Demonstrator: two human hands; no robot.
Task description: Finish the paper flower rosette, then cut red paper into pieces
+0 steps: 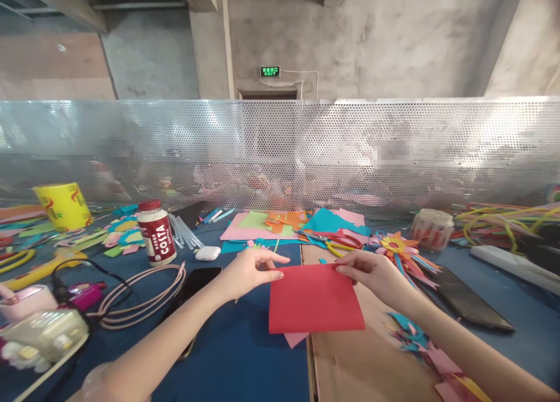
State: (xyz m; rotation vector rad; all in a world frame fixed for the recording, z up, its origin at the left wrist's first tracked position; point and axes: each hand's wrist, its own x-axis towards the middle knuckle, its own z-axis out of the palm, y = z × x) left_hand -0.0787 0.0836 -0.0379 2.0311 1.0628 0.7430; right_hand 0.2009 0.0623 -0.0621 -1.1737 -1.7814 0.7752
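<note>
A folded-looking sheet of red paper [315, 300] is held up in front of me by its top corners. My left hand [251, 273] has its thumb on the upper left corner, with the index finger stretched out just above it. At the upper right corner, my right hand [371, 273] pinches the sheet between thumb and fingers. A pink paper corner [296, 339] pokes out below the red sheet. Behind the hands lie scissors [343, 241] with red and yellow handles, partly hidden, and stacked coloured paper [245, 222].
Left are a coffee bottle [157, 233], a white earbud case [207, 253], a coiled cable [140, 297], a phone [192, 297] and a yellow tape roll [63, 206]. Right are a paper flower [396, 247], another phone [470, 300], a jar [432, 228] and a power strip [516, 265]. A perforated metal screen [196, 151] stands behind.
</note>
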